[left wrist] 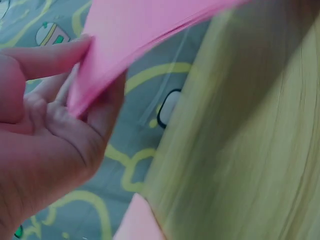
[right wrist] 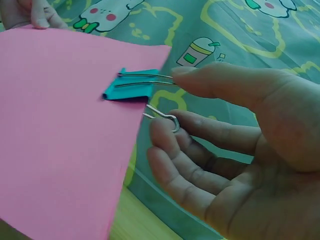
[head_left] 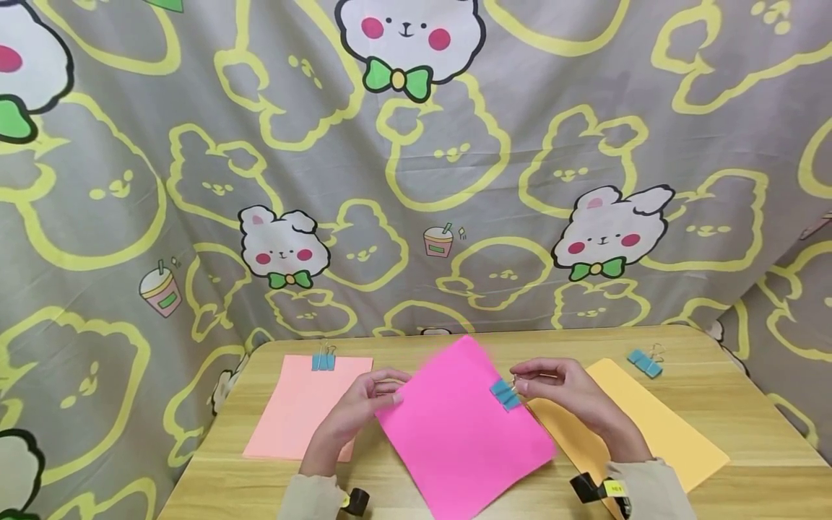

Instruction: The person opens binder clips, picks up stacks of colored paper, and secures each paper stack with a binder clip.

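A stack of bright pink paper (head_left: 455, 433) is held tilted above the table between both hands. My left hand (head_left: 368, 401) pinches its left corner, thumb on the front face and fingers behind; the left wrist view shows several layered sheet edges. On the right edge of the stack sits a blue binder clip (head_left: 505, 395). My right hand (head_left: 564, 390) holds the clip by its wire handles. In the right wrist view, the thumb lies on one handle (right wrist: 147, 80) and the fingers curl at the other wire loop (right wrist: 174, 121).
Light pink paper (head_left: 305, 412) with a blue binder clip (head_left: 323, 361) at its top lies on the wooden table (head_left: 390, 491) at left. Orange-yellow paper (head_left: 656, 419) lies at right, partly under the right arm. Another blue clip (head_left: 645, 362) lies behind it. A patterned curtain (head_left: 416, 166) hangs behind.
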Demonstrator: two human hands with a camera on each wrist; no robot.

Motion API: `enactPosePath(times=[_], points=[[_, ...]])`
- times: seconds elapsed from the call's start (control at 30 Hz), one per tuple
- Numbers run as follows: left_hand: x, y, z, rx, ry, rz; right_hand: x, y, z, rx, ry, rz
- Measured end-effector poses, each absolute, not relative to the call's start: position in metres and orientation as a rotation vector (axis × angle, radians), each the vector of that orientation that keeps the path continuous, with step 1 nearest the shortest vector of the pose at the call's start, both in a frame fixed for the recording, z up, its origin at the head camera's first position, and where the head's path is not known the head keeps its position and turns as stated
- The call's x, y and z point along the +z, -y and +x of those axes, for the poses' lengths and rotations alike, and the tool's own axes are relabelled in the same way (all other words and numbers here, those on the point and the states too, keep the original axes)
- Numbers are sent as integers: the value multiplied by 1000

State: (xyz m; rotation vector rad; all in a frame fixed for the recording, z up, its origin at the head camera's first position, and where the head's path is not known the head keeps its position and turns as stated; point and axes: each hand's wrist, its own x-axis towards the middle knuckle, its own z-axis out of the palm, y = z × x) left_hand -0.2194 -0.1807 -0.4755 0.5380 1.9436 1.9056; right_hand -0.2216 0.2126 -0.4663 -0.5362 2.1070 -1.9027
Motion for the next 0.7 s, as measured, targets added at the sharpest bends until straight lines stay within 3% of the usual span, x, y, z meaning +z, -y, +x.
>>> enactPosePath(times=[0.23, 0.7], points=[[-474, 159, -213, 1654, -2167, 582, -468, -205, -221, -1851, -2075, -574], [-469, 129, -204, 1672, -2336, 600, -471, -194, -220, -1826, -2062, -614]])
